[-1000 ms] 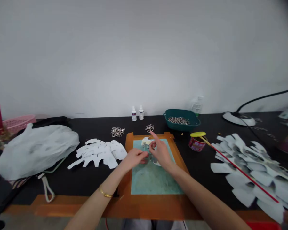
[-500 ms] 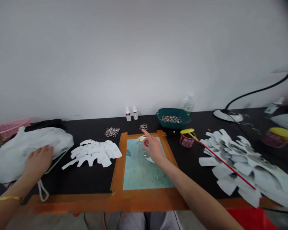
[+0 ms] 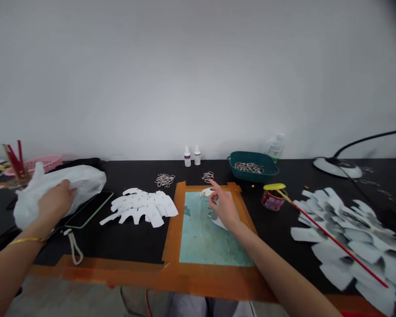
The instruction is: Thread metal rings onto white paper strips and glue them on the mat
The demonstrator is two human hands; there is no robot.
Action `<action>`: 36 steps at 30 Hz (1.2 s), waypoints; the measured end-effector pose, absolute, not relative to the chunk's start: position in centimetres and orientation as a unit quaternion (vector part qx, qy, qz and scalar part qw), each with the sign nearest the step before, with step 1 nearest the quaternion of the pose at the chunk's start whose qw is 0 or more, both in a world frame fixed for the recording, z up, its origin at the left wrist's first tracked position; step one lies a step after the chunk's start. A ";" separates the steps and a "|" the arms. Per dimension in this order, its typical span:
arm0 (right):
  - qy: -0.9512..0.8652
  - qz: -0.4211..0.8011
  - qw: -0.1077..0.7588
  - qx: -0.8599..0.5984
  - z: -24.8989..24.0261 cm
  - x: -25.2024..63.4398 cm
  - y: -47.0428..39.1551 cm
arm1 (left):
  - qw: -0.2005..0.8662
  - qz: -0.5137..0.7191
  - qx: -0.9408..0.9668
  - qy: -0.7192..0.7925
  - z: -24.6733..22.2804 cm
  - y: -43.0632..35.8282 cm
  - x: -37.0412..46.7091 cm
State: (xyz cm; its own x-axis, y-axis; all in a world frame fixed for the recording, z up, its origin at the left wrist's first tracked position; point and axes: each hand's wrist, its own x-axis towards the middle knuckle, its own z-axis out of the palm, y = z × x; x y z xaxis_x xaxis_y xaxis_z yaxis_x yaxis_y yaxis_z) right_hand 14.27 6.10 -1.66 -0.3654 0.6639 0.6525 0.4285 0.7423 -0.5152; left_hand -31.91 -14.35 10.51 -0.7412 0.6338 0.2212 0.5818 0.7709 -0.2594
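Plastic bag (image 3: 90, 177), well left of teal mat (image 3: 214, 248), now has left hand (image 3: 55, 201) on it – grip unclear, phone (image 3: 87, 212) more bared. One hand remains over mat: right hand (image 3: 226, 211), index extended, others curled, hold unclear – white cut-out (image 3: 219, 223) beneath, on mat.

Small bottles' (image 3: 187, 157) labels show print too small to read.

Left hand (image 3: 55, 201) from mat (image 3: 204, 246) to white bag (image 3: 89, 178)
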 end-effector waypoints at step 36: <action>-0.802 0.157 0.466 -0.339 -1.7 14.4 6.1 | 0.144 0.008 -0.390 -0.909 6.9 -14.5 -29.9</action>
State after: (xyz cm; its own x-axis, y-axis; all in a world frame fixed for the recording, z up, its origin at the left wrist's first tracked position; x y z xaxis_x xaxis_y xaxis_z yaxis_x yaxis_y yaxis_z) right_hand 14.37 6.10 -1.71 -0.3353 0.6901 0.6413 0.3964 0.7209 -0.5685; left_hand -29.86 -14.47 6.91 -0.6541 0.7119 0.2558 0.7070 0.6956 -0.1279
